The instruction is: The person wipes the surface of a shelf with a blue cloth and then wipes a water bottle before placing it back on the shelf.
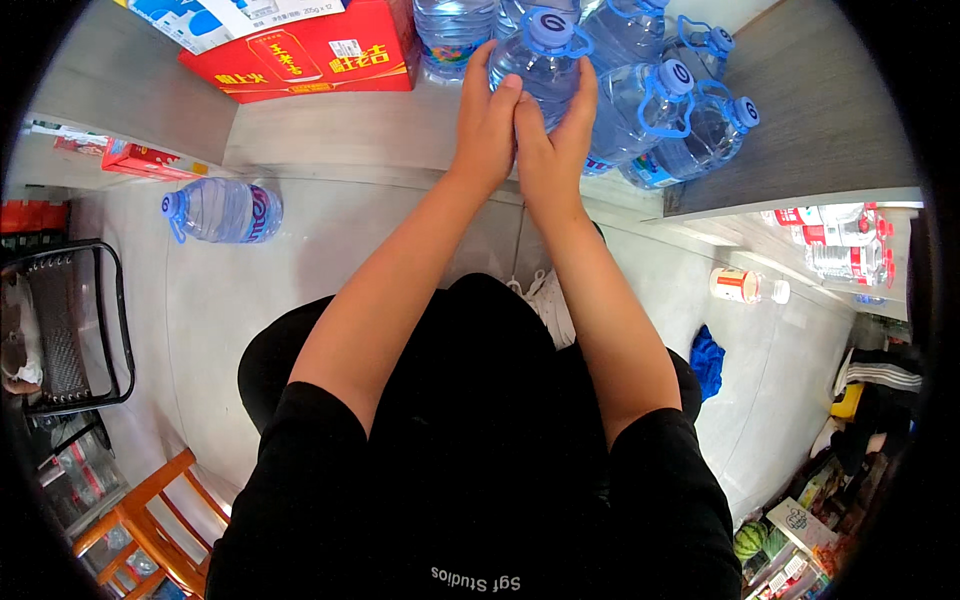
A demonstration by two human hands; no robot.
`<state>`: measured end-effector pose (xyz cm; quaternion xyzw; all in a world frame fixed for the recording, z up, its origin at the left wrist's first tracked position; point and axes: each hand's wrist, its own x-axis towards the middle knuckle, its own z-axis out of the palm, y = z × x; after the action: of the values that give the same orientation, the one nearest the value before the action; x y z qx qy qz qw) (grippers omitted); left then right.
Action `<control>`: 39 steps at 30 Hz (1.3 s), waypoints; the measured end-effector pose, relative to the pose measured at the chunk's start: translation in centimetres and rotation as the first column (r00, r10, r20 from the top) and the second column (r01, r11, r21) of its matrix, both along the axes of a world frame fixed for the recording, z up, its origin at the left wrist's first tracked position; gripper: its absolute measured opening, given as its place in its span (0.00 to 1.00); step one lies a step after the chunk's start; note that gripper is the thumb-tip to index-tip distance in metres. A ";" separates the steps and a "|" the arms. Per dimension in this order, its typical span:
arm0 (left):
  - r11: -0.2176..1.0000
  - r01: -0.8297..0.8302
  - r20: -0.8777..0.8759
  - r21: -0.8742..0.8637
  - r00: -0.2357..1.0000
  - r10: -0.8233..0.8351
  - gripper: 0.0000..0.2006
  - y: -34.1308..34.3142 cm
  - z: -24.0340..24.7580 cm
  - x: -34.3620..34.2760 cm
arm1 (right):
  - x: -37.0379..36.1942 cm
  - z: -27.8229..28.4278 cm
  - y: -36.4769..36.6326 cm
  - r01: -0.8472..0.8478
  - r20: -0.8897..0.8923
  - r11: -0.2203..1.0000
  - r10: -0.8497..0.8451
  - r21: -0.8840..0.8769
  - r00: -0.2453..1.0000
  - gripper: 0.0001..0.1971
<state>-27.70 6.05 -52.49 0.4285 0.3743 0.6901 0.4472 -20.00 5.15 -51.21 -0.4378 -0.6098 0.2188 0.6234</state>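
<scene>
Both my arms reach forward to a low shelf. My left hand (485,125) and my right hand (556,135) close round a large clear water bottle (535,65) with a blue cap and a blue carrying loop. My thumbs meet on its near side, and the fingers wrap the left and right sides. Its lower part is hidden behind my hands. Close on its right stand several like bottles, among them a tilted water bottle (637,110) and another water bottle (705,140) nearer the shelf's right wall. An upright water bottle (450,40) is just left of my left hand.
A red carton (310,60) occupies the shelf's left. On the tiled floor lie a water bottle (225,211), a small bottle (745,286) and a blue cloth (707,362). A black-framed chair (75,330) and a wooden chair (150,520) stand at left. Shelf walls (800,130) flank my reach.
</scene>
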 end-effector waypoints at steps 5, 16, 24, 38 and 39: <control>0.988 -0.131 -0.088 0.083 0.986 0.139 0.26 -0.2 -0.7 -0.3 | 0.2 -0.1 -0.6 0.012 0.040 0.996 -0.016 0.094 0.999 0.30; 0.979 -0.173 0.103 0.112 0.981 0.162 0.19 -0.7 -1.5 -1.0 | 0.5 0.1 -1.7 -0.027 0.000 0.995 0.027 0.092 1.000 0.22; 0.965 -0.218 0.039 0.147 0.976 0.215 0.20 -0.7 -1.5 -0.3 | 0.3 -1.0 -0.8 -0.177 -0.279 0.984 0.177 0.024 0.944 0.25; 0.904 -0.385 0.053 0.183 0.923 0.382 0.17 -1.7 -0.2 0.6 | -0.6 0.0 -1.2 -0.228 -0.257 0.974 0.223 0.011 0.940 0.25; 0.898 -0.392 0.061 0.199 0.920 0.388 0.16 -1.7 0.1 0.6 | -0.6 0.3 -1.2 -0.231 -0.257 0.973 0.225 0.009 0.940 0.25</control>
<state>-27.06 4.36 -52.41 0.3821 0.3743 0.8050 0.2565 -20.59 3.92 -50.91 -0.3390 -0.5684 0.3507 0.6626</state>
